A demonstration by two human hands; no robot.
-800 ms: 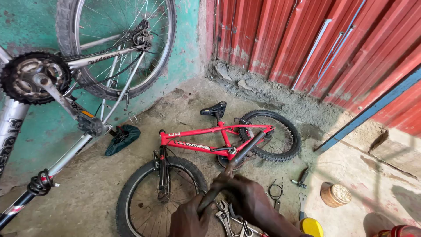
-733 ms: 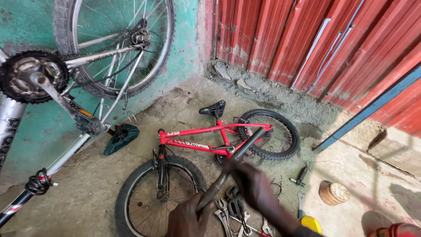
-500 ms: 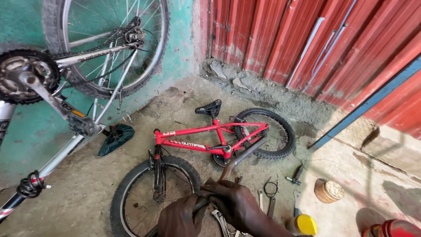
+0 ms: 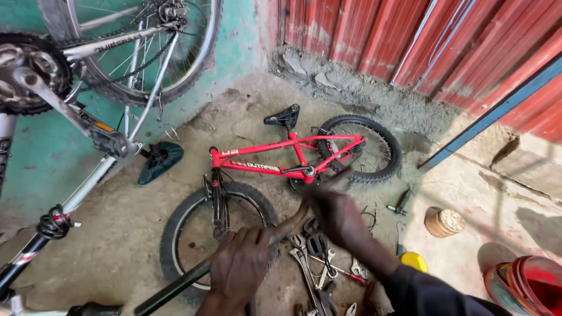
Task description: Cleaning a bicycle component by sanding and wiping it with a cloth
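Left hand (image 4: pixel 243 263) wrapped around dark bar (image 4: pixel 175 287); right hand (image 4: pixel 336 216) blurred, grip unclear, above wrenches (image 4: pixel 313 263).

Small bike frame (image 4: pixel 275 167) – glossy red painted metal. Tyres (image 4: pixel 383 175) – matt black knobbly rubber. Spanners (image 4: pixel 309 270) – dull grey steel. Floor (image 4: pixel 117 234) rough, dusty concrete. Wall sheeting (image 4: pixel 410 35) – ribbed red painted metal.

dark metal bar (image 4: pixel 175 285) | slanted, held above wrenches (image 4: pixel 313 266)
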